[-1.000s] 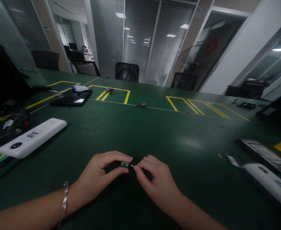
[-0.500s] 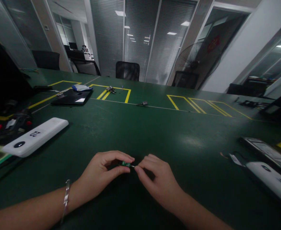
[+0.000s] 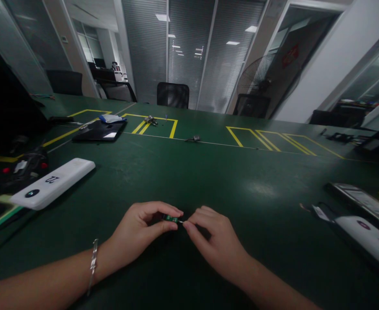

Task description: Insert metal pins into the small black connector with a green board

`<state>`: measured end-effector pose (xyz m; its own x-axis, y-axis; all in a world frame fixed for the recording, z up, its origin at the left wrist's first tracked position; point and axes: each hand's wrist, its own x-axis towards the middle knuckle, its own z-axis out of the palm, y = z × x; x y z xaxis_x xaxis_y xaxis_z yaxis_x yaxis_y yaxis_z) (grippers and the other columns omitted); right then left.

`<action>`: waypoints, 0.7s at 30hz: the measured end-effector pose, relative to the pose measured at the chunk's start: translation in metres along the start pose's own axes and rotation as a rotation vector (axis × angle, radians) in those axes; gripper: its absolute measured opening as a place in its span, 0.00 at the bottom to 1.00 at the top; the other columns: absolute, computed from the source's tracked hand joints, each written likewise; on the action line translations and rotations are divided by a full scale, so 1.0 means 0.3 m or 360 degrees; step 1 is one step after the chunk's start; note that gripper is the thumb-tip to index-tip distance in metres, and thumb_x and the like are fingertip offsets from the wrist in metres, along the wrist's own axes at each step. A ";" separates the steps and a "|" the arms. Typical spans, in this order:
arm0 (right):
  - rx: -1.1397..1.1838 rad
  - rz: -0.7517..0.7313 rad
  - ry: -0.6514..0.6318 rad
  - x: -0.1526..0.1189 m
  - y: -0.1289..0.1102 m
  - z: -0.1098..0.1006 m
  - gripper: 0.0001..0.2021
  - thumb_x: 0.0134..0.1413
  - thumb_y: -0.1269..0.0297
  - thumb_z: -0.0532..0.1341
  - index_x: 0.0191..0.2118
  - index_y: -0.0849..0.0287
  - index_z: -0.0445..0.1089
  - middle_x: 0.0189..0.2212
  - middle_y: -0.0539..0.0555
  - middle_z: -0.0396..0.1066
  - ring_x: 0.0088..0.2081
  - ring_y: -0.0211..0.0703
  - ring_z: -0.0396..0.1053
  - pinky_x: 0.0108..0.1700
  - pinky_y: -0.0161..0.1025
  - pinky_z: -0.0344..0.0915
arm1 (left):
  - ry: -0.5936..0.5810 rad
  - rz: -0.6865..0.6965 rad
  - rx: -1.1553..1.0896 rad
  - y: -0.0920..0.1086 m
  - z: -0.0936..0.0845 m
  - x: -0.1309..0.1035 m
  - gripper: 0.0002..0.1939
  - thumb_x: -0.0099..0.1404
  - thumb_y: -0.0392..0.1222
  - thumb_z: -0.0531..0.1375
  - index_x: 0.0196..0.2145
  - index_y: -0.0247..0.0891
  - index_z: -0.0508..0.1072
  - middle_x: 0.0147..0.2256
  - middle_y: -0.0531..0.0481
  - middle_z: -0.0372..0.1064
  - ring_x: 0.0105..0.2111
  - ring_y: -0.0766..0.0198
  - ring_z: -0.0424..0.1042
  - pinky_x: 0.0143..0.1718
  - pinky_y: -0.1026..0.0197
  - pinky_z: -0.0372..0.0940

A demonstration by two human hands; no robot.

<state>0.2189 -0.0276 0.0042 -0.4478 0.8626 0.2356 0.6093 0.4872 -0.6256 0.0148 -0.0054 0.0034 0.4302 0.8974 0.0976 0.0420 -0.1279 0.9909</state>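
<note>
Between the thumb and fingers of my left hand [image 3: 141, 228] is a small green circuit board [image 3: 171, 218], held just above the green table [image 3: 150, 172]. My right hand [image 3: 217, 241] is closed in a pinch on a thin, pale piece [image 3: 181, 221] that meets the board's right end. The fingertips of both hands are close together but apart. Whether the thin piece is fixed to the board is too small to tell.
A white power bank [image 3: 54, 183] lies to the left, another white device [image 3: 367, 237] and a phone-like device [image 3: 364, 202] to the right. Farther back are a black folder [image 3: 99, 130], metal parts [image 3: 150, 120] and a small dark tool [image 3: 194, 138].
The view has shifted slightly, so the things on the table appear a little farther right. Both hands keep their pinch, and the green board looks slightly turned.
</note>
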 end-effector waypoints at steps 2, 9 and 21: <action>0.0015 0.0001 0.0000 -0.001 -0.001 0.001 0.13 0.65 0.65 0.53 0.29 0.58 0.68 0.24 0.49 0.65 0.29 0.38 0.63 0.33 0.36 0.55 | -0.0012 -0.0041 -0.0093 -0.003 0.002 0.002 0.11 0.57 0.29 0.66 0.37 0.40 0.79 0.40 0.51 0.79 0.43 0.61 0.76 0.46 0.62 0.70; -0.0014 0.0028 0.0050 -0.003 -0.003 0.013 0.13 0.65 0.65 0.53 0.29 0.58 0.68 0.25 0.49 0.67 0.30 0.39 0.63 0.33 0.36 0.56 | 0.0024 -0.0084 -0.0066 0.001 0.005 0.000 0.10 0.57 0.31 0.65 0.37 0.39 0.79 0.41 0.49 0.78 0.42 0.59 0.76 0.45 0.60 0.69; 0.0213 0.0175 0.0282 0.001 0.007 -0.005 0.13 0.64 0.65 0.54 0.28 0.59 0.70 0.25 0.49 0.68 0.29 0.39 0.66 0.33 0.36 0.58 | -0.0504 0.0148 0.0687 0.015 -0.038 0.020 0.07 0.67 0.38 0.59 0.42 0.41 0.74 0.39 0.50 0.72 0.41 0.61 0.70 0.44 0.60 0.63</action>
<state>0.2211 -0.0262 0.0041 -0.2547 0.9255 0.2801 0.5506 0.3770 -0.7448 0.0074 0.0043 0.0096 0.6978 0.7113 0.0843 0.3287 -0.4226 0.8446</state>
